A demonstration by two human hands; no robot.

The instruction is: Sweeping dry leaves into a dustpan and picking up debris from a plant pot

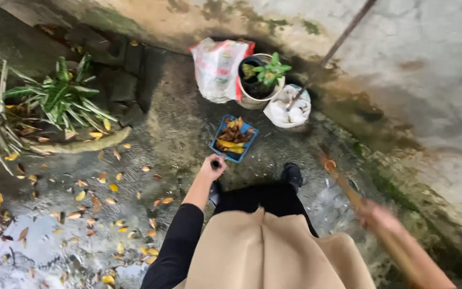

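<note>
Nearest to me: my beige skirt and black sleeve fill the lower frame, with my dark shoes (291,174) planted on wet concrete ground (177,128).

My left hand (212,167) is clenched around the short black handle of a blue dustpan (234,138). The pan rests on the ground just ahead of my feet, tilted slightly, and carries a heap of yellow and brown leaves.

My right hand (376,215) is blurred. It appears closed around the wooden shaft of a broom (348,190), which runs from the lower right toward the ground beside the pan; the head end is smeared and I cannot tell whether it touches the ground.

To my left, fallen leaves (102,203) lie scattered loose over the wet ground, well apart from the pan.

Beyond the pan: a white bag (290,109), a pale pot with a small green plant (266,75), and a red-and-white plastic sack (217,67), all against the stained wall (402,64). A thin dark pole (338,45) leans from the white bag up the wall. A leafy plant (60,99) stands far left.

Assessment: leaf collection is in hand, pan partly loaded, much litter outstanding. The next move seemingly calls for holding the pan flat and steady while the broom draws in more leaves.
</note>
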